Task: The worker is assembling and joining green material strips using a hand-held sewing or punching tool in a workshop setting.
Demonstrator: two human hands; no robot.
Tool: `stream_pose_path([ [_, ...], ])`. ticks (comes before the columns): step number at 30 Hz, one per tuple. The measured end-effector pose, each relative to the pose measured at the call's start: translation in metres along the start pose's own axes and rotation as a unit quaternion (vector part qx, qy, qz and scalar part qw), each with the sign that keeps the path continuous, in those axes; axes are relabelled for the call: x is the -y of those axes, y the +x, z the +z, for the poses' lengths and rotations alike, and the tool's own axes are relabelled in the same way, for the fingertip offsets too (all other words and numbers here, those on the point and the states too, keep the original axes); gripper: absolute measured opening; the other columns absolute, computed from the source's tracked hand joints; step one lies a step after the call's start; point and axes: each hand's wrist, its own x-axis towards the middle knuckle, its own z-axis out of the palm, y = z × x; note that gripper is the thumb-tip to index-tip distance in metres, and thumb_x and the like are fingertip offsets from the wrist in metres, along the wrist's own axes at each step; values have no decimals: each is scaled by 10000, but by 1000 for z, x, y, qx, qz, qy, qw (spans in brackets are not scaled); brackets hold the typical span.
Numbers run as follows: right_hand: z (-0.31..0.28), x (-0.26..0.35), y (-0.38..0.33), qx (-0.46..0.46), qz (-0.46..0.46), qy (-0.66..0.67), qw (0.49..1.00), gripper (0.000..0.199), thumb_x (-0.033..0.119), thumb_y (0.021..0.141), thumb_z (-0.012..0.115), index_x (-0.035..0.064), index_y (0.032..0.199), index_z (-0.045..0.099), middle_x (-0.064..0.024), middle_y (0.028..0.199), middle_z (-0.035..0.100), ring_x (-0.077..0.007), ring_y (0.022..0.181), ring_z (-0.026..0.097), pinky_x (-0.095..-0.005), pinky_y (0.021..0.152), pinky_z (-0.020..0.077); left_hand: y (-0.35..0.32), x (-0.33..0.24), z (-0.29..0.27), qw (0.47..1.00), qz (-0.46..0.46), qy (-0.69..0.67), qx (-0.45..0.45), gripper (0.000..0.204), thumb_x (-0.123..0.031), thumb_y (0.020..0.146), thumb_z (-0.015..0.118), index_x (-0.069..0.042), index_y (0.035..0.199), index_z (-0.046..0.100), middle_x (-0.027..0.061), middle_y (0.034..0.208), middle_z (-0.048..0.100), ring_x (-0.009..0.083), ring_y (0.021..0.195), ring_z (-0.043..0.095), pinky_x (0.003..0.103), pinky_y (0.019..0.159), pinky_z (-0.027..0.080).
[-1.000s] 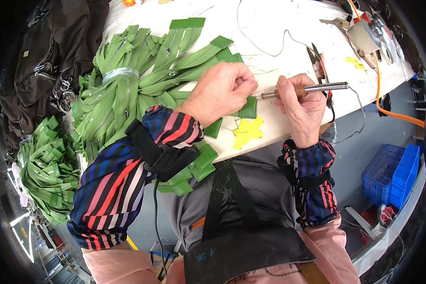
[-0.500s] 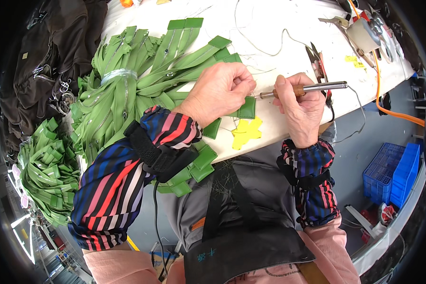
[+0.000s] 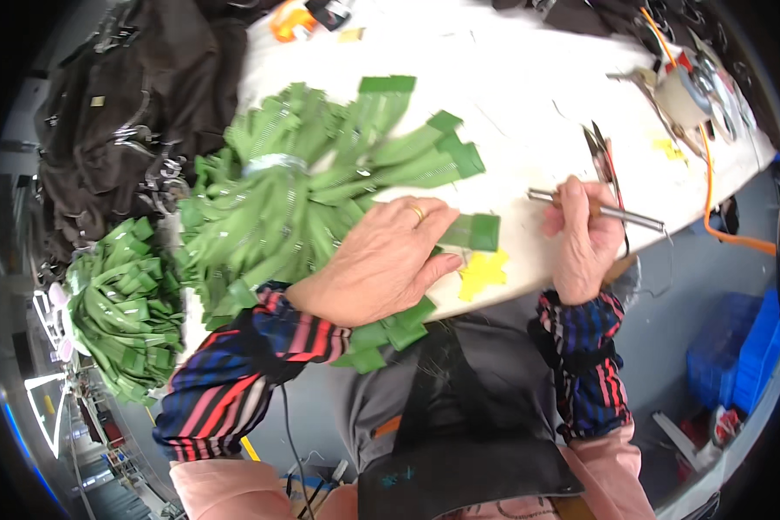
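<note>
A bundle of green zippers (image 3: 269,204), bound with a clear band, fans out over the white table. My left hand (image 3: 377,256) lies palm down across the zippers, fingers stretched and thumb apart. A zipper end with a green tab (image 3: 485,232) sticks out beyond its fingertips. My right hand (image 3: 585,243) is closed around a slim metal pen-like tool with a brown grip and a cord, resembling a soldering iron (image 3: 637,217). Its tip points left, apart from the zippers. Below the tab lies a yellow splash-shaped piece (image 3: 483,274).
A second green zipper bundle (image 3: 121,316) hangs at the left, below dark garments (image 3: 139,104). Snips (image 3: 600,152) lie beyond my right hand. A thread spool (image 3: 680,97) and an orange cable (image 3: 709,191) are at the far right, above blue crates (image 3: 737,355).
My left hand has opened from a pinch beside the tool's tip and moved back over the zippers. The right hand has drawn the tool away from the tab. The whole view has shifted.
</note>
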Motion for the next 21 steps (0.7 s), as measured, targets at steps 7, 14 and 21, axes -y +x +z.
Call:
stream_pose_path([
  [7, 2, 4, -2, 2, 12, 31, 999, 165, 154, 875, 571, 19, 793, 523, -23, 634, 551, -56, 510, 479, -186, 459, 365, -32, -2, -22, 982, -118, -40, 145, 273, -205, 865, 505, -1, 692, 561, 177, 678, 533, 346, 745, 535, 416, 684, 413],
  [14, -1, 2, -1, -22, 9, 82, 996, 165, 152, 893, 536, 11, 808, 521, -54, 678, 564, -81, 519, 496, -198, 474, 385, 24, 15, 0, 992, -97, 56, -64, 274, -149, 811, 554, 8, 1033, 517, 183, 975, 534, 334, 869, 525, 387, 748, 419],
  [21, 0, 5, -1, -14, 17, 95, 995, 154, 139, 889, 540, 2, 818, 528, -57, 693, 571, -83, 522, 506, -193, 476, 393, 3, -6, 4, 996, -32, 88, -9, 411, -104, 800, 556, 22, 1181, 462, 170, 1087, 493, 320, 1025, 455, 392, 885, 359],
])
